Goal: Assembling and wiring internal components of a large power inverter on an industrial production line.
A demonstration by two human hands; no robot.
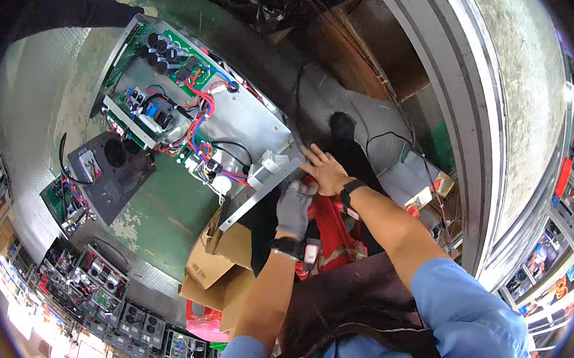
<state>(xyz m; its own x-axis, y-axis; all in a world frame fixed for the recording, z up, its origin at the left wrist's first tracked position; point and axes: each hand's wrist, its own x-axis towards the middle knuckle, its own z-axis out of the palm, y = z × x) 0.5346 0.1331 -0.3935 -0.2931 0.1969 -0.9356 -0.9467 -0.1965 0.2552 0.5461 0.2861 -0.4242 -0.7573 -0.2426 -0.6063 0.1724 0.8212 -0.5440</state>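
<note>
A metal chassis (254, 125) stands tilted in front of me, its inside exposed. It carries a green circuit board (187, 59) with black capacitors, red and blue wire bundles (201, 116) and a white block-like part (269, 169) near its close end. My right hand (327, 172), bare with a black wristband, has its fingers stretched out against the chassis's near corner. Just beside it, my left hand (293, 207) in a grey glove is closed, fingers curled below that end plate. A bit of red shows at its fingertips; what it holds is hidden.
Red fabric or plastic (336, 232) lies under my hands. An opened cardboard box (217, 267) stands at the left. A dark grey housing (111, 170) lies beyond it on the green floor. Black cable (369, 141) trails at the right, beside a curved metal frame (469, 92). Another person's leg (72, 8) is at top left.
</note>
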